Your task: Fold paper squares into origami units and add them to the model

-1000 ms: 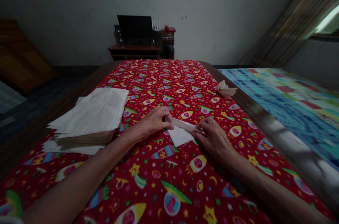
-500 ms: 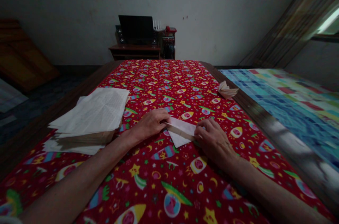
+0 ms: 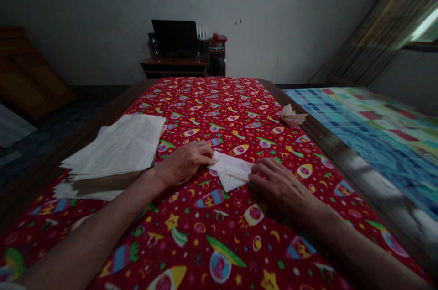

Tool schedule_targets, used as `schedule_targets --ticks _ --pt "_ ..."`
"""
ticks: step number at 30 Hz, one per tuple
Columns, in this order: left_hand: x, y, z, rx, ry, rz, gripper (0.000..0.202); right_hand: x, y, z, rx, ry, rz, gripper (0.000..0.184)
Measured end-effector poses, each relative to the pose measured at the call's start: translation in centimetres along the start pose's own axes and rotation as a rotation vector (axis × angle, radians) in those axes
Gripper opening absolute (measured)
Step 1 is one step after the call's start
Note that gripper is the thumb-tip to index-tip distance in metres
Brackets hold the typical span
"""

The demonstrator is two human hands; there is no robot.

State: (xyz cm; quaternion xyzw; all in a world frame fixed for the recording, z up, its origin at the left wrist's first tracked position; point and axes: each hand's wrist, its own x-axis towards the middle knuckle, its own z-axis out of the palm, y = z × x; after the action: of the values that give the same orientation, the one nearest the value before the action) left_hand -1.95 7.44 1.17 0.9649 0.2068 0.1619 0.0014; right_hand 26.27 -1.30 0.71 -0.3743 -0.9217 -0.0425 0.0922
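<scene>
Between my hands lies a partly folded sheet of white paper (image 3: 232, 166), a flat band across its top and a triangular corner sticking out toward me. My left hand (image 3: 188, 160) pinches the left end of the band between thumb and fingers. At the other end, my right hand (image 3: 273, 178) has its curled fingers closed on the paper; its thumb is mostly hidden. To the left of my left forearm rests a thick stack of white paper sheets (image 3: 126, 144), unevenly piled. A folded, fanned paper piece (image 3: 292, 116) sits near the right edge of the cloth.
A red patterned cloth (image 3: 212, 112) covers the long table, whose dark wooden edge (image 3: 331, 162) shows on the right. Beyond it stand a monitor (image 3: 174, 36) and a small desk (image 3: 173, 67). A bed with a colourful checked cover (image 3: 359, 121) adjoins on the right.
The beige-looking strip between my hands has been folded over and now shows as a white band. My left hand has shifted slightly left and its thumb now lies along the paper's end.
</scene>
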Motion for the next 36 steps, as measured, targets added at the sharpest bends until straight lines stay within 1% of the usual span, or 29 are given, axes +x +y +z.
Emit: schedule_targets --ticks 3,6,8,11,14,17,19,22,24,27,30,33,35,36 --pt "0.1 0.7 -0.4 0.094 -0.035 -0.004 0.022 0.1 -0.2 -0.2 -0.017 -0.016 -0.007 0.009" --pt "0.6 2.1 -0.3 0.166 -0.023 -0.013 0.024 0.2 -0.4 -0.2 -0.034 -0.007 -0.020 0.008" --pt "1.0 3.5 0.0 0.153 -0.039 0.005 0.028 0.3 -0.5 -0.2 -0.049 0.007 -0.032 0.007" --pt "1.6 5.9 0.5 0.125 -0.117 0.010 0.032 0.3 -0.6 -0.1 -0.083 0.033 -0.048 0.007" --pt "1.7 8.1 1.0 0.066 -0.150 -0.027 0.040 0.4 -0.7 -0.1 -0.122 0.035 -0.048 0.009" --pt "1.4 9.4 1.4 0.018 -0.152 -0.097 0.047 0.5 -0.9 -0.3 -0.146 0.023 -0.046 0.008" --pt "1.1 9.7 1.6 0.000 -0.143 -0.129 0.051 0.6 -1.0 -0.5 -0.144 0.040 -0.027 0.007" --pt "0.8 9.8 1.9 -0.015 -0.149 -0.137 0.053 0.7 -1.3 -0.6 -0.123 0.092 0.011 0.020" --pt "0.7 9.9 1.8 -0.021 -0.158 -0.147 0.051 0.9 -1.4 -0.5 -0.124 0.129 0.014 0.023" --pt "0.8 10.0 1.6 -0.027 -0.148 -0.155 0.047 1.1 -1.7 -0.1 -0.139 0.180 0.017 0.022" --pt "0.9 10.1 1.5 -0.024 -0.133 -0.142 0.039 1.0 -2.2 0.5 -0.114 0.222 0.000 0.025" --pt "0.8 10.2 1.5 -0.029 -0.122 -0.148 0.032 0.5 -2.5 1.2 -0.070 0.229 -0.048 0.033" --pt "0.7 10.3 1.5 -0.029 -0.102 -0.152 0.034 0.1 -2.7 1.5 -0.030 0.218 -0.040 0.040" --pt "0.5 10.2 1.5 -0.025 -0.095 -0.158 0.039 -0.2 -2.7 1.6 -0.010 0.211 -0.021 0.043"
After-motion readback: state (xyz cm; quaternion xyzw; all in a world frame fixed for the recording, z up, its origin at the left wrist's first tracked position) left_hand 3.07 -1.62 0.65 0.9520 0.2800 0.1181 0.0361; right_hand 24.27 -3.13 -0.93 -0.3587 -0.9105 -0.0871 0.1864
